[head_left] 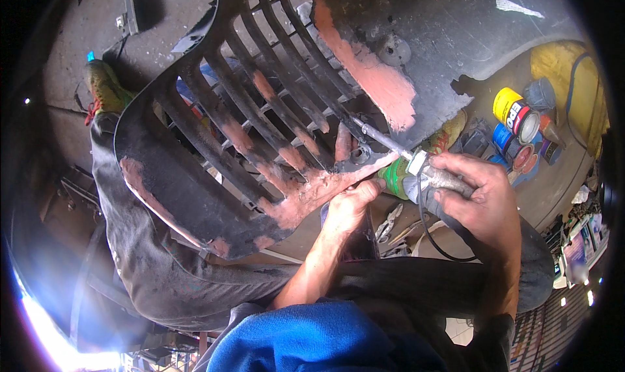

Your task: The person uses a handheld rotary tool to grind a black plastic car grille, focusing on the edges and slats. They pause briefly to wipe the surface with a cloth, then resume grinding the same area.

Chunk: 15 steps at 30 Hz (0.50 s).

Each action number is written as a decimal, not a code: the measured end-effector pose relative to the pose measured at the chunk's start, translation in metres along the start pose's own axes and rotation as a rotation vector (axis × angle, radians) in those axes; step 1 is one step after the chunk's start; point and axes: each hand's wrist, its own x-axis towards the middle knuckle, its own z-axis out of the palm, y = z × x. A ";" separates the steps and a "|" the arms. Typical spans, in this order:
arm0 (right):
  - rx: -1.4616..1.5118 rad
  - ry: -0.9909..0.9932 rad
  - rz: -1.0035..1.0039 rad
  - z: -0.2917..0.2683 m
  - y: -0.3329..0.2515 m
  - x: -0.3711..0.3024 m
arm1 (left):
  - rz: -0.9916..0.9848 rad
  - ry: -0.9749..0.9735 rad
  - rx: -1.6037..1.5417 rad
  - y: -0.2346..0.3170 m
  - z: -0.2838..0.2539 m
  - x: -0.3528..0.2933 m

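A black slatted grille panel (189, 199), patched with pink filler (306, 199), lies tilted across my lap and legs. My left hand (355, 203) is closed on its near right edge, with the thumb along the rim. In my right hand (478, 190) is a soldering iron (384, 139) with a long metal shaft, a white collar and a grey wrapped handle. Its tip points up and left, close to a slat beside the small round mounting hole (358, 155). Whether the tip touches the plastic I cannot tell. A black cord (430, 238) loops below the handle.
Yellow (510, 105) and blue (502, 136) cans stand on the floor at the right, beside a yellow sheet (583, 92). A large grey panel (456, 33) with pink filler lies beyond the grille. My left shoe (103, 85) is at far left. Papers (579, 248) are piled at right.
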 end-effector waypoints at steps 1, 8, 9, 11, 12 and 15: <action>-0.005 -0.004 0.003 0.001 -0.001 0.000 | -0.003 0.032 -0.067 -0.005 -0.002 0.001; 0.008 -0.040 0.032 0.003 -0.002 0.002 | 0.037 0.127 -0.191 -0.009 0.003 0.007; 0.050 -0.041 0.051 0.004 -0.002 0.002 | 0.062 0.128 -0.204 -0.007 0.005 0.009; 0.133 -0.044 0.093 0.006 -0.001 0.000 | 0.093 0.119 -0.228 -0.002 0.009 0.010; 0.139 -0.059 0.109 0.004 -0.002 -0.001 | 0.104 0.116 -0.240 0.000 0.012 0.008; 0.139 -0.079 0.124 -0.004 -0.007 -0.005 | 0.062 0.103 -0.235 0.003 0.012 0.007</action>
